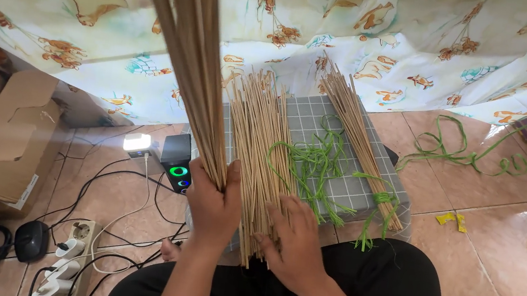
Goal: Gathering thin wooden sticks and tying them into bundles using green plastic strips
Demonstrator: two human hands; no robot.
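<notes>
Tiled floor carries a gridded mat (340, 177) of loose thin sticks (262, 161) under the flat, open-fingered right hand (295, 242), green strips (312, 164) beside, while left hand (213, 205) fingers grip an upright stick bundle (189, 45).

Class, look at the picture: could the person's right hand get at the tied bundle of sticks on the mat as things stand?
Probably yes. The right hand lies flat on the loose sticks, holding nothing, and the tied bundle lies just beside it on the mat, with only thin green strips between.

A bundle of thin tan sticks (188, 52) stands upright; a loose pile of thin tan sticks (261, 141) lies flat on the grey gridded mat.
</notes>
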